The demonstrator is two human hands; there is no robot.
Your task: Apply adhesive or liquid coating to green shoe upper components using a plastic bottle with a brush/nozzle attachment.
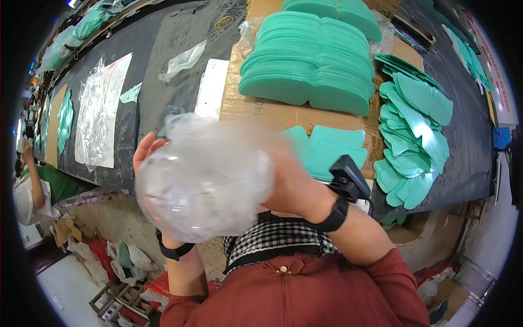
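A crumpled clear plastic bag (199,188), puffed out and partly blurred, is between my hands in front of my body. My left hand (146,148) holds it from behind at its left side; only some fingers show past the film, and the palm is hidden. At the bag's right edge is my right hand (297,182), smeared by motion, its fingers hidden. Just beyond the right hand, a few flat mint-green shaped sheets (329,150) lie on brown cardboard (272,111).
Tall green sheet stacks (310,60) stand on the cardboard. A loose green pile (414,136) lies right. The dark table (185,32) carries a small plastic bag (184,61), a yellow rubber band (224,22) and a film-covered white sheet (117,109). Another person's arm (34,180) shows far left.
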